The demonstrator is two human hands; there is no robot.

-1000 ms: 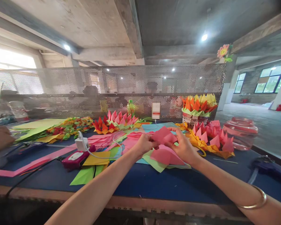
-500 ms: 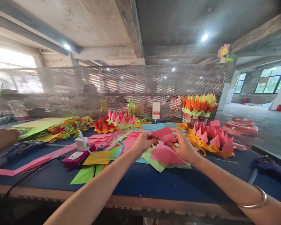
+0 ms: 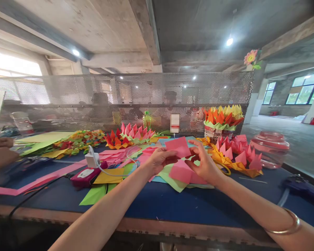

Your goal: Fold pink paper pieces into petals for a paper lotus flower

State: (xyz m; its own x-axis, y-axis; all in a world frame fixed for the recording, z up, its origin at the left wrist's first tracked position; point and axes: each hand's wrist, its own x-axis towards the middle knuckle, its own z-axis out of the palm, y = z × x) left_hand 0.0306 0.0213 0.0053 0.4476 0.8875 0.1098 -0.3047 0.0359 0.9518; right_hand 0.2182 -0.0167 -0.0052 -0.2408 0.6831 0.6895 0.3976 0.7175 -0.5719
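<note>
A small folded-looking sheet of pink paper [image 3: 178,147] is pinched by its lower left part between the thumb and fingers of my left hand [image 3: 159,160]. My right hand [image 3: 206,164] is beside the sheet's right edge, thumb and fingers apart with a gap between them. Whether a fingertip still brushes the edge is hard to see. Beneath both hands lie loose pink sheets [image 3: 180,172] on top of light green paper [image 3: 178,185]. Pink and yellow folded paper petals [image 3: 240,158] stand close to the right hand.
A purple power strip [image 3: 84,178] with a white charger [image 3: 92,158] sits left, its cable crossing the papers. Several paper lotus flowers [image 3: 222,120] stand behind. A clear jar [image 3: 270,150] and a blue glue-gun-like tool [image 3: 302,188] are right. Another person's hand [image 3: 2,150] is far left.
The pink paper has turned more upright in my left hand. My right hand's fingers have come off its right side and spread apart. The other person's hand has shifted slightly.
</note>
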